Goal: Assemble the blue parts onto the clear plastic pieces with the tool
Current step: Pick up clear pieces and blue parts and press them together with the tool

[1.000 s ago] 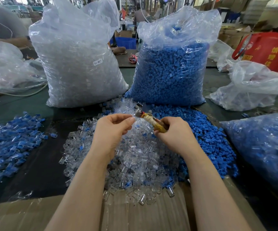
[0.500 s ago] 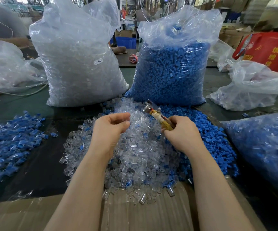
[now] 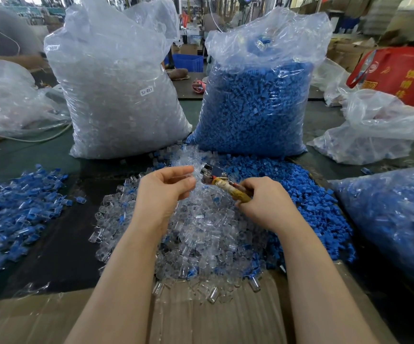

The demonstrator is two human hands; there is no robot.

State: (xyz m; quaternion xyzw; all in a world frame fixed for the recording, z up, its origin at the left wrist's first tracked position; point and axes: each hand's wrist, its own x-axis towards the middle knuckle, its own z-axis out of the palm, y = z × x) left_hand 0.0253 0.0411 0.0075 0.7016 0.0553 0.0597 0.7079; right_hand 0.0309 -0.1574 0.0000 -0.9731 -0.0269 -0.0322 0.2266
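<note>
Both hands meet: right hand fingers grip tool beside left hand.

Heap of small clear glossy plastic pieces – see-through and shiny. Right of it, the loose matt blue plastic parts. Above the heap, a shiny metal-headed tool with worn yellowish handle. Crinkly glossy plastic sacks behind – dull brown cardboard in front.

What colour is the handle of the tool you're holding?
Yellowish, with red near the metal head; the tool shows in the head view, gripped by the right hand.
</note>
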